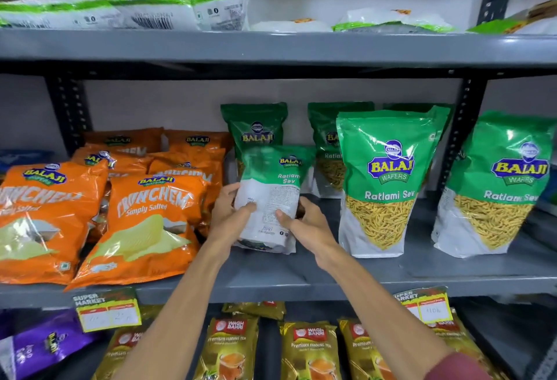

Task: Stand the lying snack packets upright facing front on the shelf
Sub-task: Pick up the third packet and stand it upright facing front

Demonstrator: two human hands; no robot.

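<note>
Both hands, left hand and right hand, hold a green-and-white plastic Ratlami Sev packet upright on the grey metal middle shelf, its printed back showing. It likely needs turning front-out. Orange crisp bags crowd its left; upright green packets stand right.

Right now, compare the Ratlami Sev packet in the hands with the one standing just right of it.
The held packet shows its white printed back; the standing packet shows its front with the sev picture. The held packet is gripped by the left hand and right hand and leans back; the standing packet rests upright, untouched. Both are green-and-white Balaji Ratlami Sev.
</note>
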